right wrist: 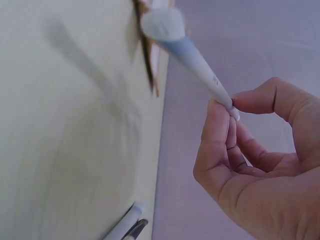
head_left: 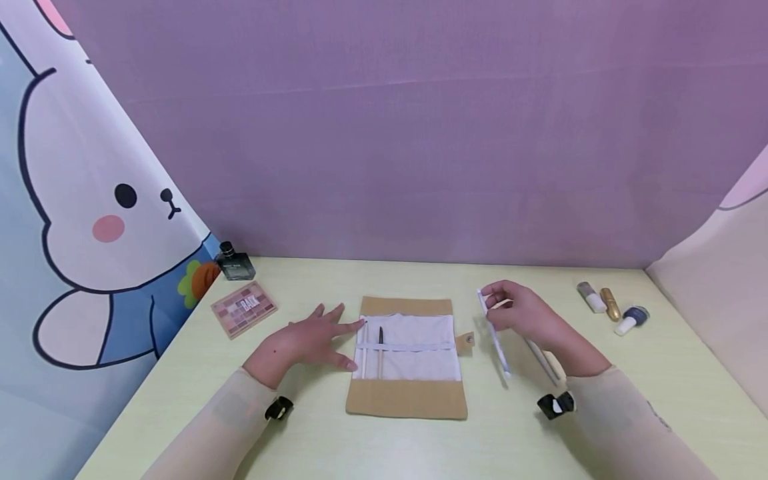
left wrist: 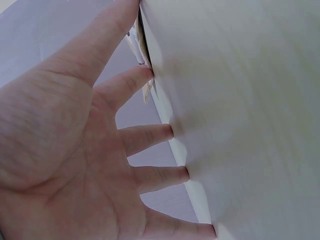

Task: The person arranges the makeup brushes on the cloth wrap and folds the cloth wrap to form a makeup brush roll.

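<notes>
The right hand [head_left: 528, 317] pinched a brush [head_left: 494, 335], its long axis running near to far, right of the pouch [head_left: 408, 397]; the left hand [head_left: 306, 341] lay flat, fingers spread, at the pouch's left edge.

Lying on the table [head_left: 180, 393]: one brush roll [head_left: 408, 393], two brushes [head_left: 380, 340] tucked inside, one palette [head_left: 243, 308], one dark bottle [head_left: 235, 261], three small bottles [head_left: 611, 303] near the far right corner.

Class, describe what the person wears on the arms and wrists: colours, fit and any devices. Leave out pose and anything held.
Both arms wear thin, close-fitting, pale beige sleeves reaching to the wrists: the left sleeve and the right sleeve. The left hand and right hand are bare, without gloves. A small black device sits at each wrist: the left device and the right device, which shows a white patch.
</notes>
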Motion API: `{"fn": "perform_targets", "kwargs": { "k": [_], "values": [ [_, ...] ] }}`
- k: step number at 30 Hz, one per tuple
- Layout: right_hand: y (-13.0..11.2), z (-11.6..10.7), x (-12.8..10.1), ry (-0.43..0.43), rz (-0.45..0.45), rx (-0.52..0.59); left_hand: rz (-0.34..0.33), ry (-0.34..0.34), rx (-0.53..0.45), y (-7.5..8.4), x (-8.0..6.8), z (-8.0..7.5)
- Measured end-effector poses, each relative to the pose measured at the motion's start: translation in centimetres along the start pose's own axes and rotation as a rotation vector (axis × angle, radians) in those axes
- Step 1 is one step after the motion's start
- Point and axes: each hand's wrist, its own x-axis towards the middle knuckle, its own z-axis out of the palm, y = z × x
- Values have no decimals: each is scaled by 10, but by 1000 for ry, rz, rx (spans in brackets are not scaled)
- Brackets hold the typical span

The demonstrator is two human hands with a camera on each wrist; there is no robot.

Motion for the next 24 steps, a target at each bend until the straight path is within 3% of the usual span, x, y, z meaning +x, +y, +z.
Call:
{"fn": "perform_targets", "kwargs": {
  "k": [14,24],
  "values": [
    [-17,12,8,18,-74,180,4,3,-4,-2,2,2],
    [-35,33,24,36,-64,265,3,1,9,-1,1,1]
  ]
}}
